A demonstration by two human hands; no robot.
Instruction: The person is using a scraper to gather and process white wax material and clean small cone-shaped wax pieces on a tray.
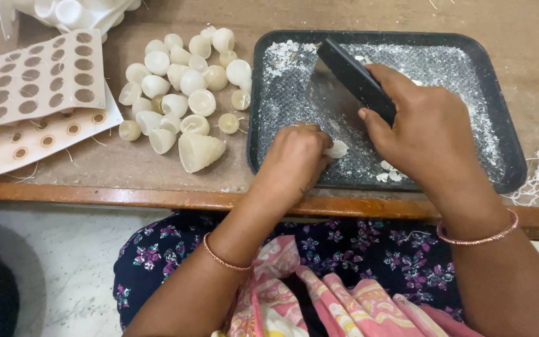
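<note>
I see my left hand (294, 159) pinching a small candle (337, 149) over the tray (500, 125); my right hand (416, 125) grips a scraper (354, 78). Many candles (182, 87) wait left of the tray.

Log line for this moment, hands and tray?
left hand: holds small white wax piece over black tray | right hand: grips black scraper | tray: white shavings | pile of wax pieces: left of tray

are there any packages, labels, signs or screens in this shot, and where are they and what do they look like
No packages, labels, signs or screens show here. The nearest things to packaging:
Beige flexible mould sheet with rows of round holes, far left on the wooden table.
White mould sheet with ringed round holes, under the beige one.
</note>
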